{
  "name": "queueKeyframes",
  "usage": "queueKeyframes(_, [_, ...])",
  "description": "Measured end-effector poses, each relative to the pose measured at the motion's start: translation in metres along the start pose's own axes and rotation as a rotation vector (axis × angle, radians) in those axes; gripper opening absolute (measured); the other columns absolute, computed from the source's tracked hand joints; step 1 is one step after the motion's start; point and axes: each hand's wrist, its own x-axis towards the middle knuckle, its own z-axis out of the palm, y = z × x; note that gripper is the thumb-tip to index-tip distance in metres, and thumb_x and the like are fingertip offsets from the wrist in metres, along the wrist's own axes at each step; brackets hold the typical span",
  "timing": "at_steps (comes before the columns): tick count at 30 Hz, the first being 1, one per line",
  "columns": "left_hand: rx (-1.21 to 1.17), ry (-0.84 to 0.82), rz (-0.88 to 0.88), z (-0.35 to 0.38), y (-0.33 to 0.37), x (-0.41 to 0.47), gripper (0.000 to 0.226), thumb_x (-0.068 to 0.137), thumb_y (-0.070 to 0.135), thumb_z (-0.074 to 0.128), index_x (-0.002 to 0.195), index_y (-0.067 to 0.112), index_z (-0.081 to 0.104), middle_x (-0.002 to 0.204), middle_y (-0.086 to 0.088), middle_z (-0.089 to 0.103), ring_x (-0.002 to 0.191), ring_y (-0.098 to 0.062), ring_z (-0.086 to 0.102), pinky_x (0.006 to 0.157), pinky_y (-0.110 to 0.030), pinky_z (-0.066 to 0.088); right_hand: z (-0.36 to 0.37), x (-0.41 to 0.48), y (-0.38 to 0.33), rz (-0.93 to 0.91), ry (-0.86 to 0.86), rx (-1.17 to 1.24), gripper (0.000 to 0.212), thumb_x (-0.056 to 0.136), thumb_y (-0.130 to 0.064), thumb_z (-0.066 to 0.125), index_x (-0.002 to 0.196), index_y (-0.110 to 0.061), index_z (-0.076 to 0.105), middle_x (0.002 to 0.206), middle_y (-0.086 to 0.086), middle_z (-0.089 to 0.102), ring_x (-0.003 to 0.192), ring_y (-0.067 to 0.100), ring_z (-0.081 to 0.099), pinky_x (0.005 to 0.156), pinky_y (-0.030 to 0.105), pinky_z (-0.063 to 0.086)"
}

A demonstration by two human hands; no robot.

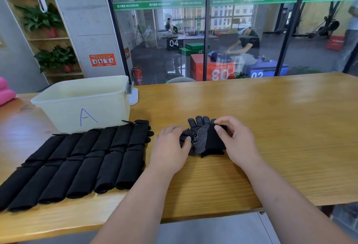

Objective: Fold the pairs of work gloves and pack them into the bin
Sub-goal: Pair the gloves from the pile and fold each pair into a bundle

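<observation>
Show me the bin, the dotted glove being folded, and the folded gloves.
bin (108,115), head view, front wall beside the letter A.
dotted glove (201,137), head view, its dotted palm.
folded gloves (83,176), head view, a near-row roll.

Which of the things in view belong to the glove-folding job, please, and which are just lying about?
Part of the job: the dotted glove pair, held by the left hand and pinched by the right hand; the rows of folded gloves; the bin marked A.
Just lying about: the pink item at far left; the potted plants; the fire extinguisher.
</observation>
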Motion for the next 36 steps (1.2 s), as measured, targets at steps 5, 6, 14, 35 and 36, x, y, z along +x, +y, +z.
queueKeyframes(5, [-0.023,-0.091,0.111,0.008,-0.003,0.001,0.055,0.102,0.057,0.056,0.151,0.033,0.054,0.156,0.011,0.049,0.148,-0.015,0.036,0.124,-0.041,0.028,-0.006,-0.001,-0.005,0.112,0.035,0.118,0.022,0.098,-0.023,0.075,0.114,-0.038,0.069,0.092,-0.004,0.073,0.074,-0.002,0.065,0.067,0.01,0.047])
queueKeyframes(6, [-0.004,-0.112,0.125,0.01,-0.003,0.001,0.059,0.101,0.06,0.056,0.153,0.033,0.051,0.159,0.01,0.045,0.151,-0.014,0.032,0.126,-0.041,0.025,-0.008,-0.002,-0.006,0.128,-0.017,0.152,0.029,0.097,-0.02,0.076,0.118,-0.038,0.069,0.096,-0.003,0.076,0.08,0.0,0.069,0.073,0.012,0.052])
queueKeyframes(14, [0.101,-0.18,0.159,0.014,-0.006,0.0,0.077,0.097,0.07,0.053,0.163,0.036,0.034,0.17,0.009,0.029,0.16,-0.015,0.015,0.131,-0.044,0.014,-0.016,0.004,-0.002,0.111,0.12,0.18,0.05,0.089,-0.014,0.082,0.126,-0.044,0.067,0.116,-0.006,0.078,0.116,0.005,0.07,0.105,0.037,0.055])
queueKeyframes(35, [0.208,-0.205,0.142,-0.006,-0.016,-0.019,0.085,0.098,0.073,0.044,0.168,0.034,0.016,0.175,0.01,0.015,0.163,-0.014,-0.005,0.133,-0.042,-0.002,-0.023,0.008,0.011,0.18,0.131,0.239,0.042,0.085,-0.014,0.088,0.12,-0.033,0.075,0.101,-0.009,0.079,0.098,0.004,0.073,0.097,0.03,0.057])
queueKeyframes(36, [0.215,-0.188,0.141,-0.005,-0.016,-0.02,0.085,0.098,0.074,0.043,0.168,0.033,0.016,0.175,0.01,0.016,0.163,-0.014,-0.005,0.133,-0.042,-0.003,-0.023,0.009,0.008,0.175,0.138,0.258,0.04,0.085,-0.013,0.088,0.119,-0.03,0.075,0.098,-0.007,0.079,0.095,0.005,0.074,0.093,0.028,0.058])
